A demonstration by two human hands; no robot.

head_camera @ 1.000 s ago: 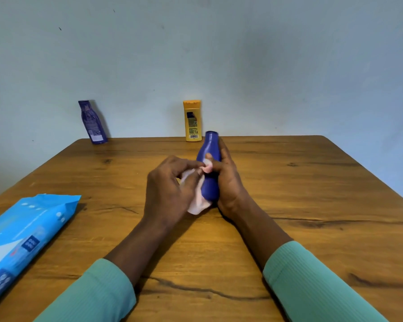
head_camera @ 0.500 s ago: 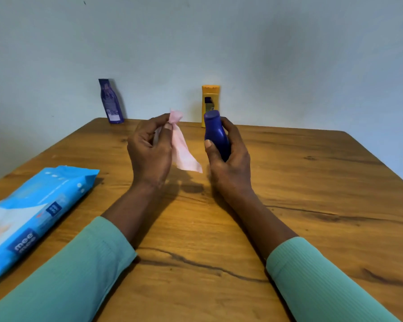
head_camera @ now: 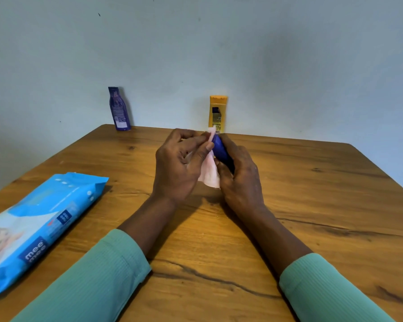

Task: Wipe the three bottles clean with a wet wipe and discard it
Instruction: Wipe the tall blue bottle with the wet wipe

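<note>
My right hand grips a dark blue bottle above the middle of the wooden table, its fingers hiding most of it. My left hand pinches a pale pink wet wipe and holds it against the bottle's left side. A purple bottle stands at the table's far edge on the left, against the wall. A yellow bottle stands at the far edge in the middle, just behind my hands.
A blue pack of wet wipes lies flat near the table's left edge. The light blue wall rises right behind the far edge.
Half a second ago my left hand held the wipe apart from the blue bottle. Now the hands have come together and the wipe lies against the bottle again.
</note>
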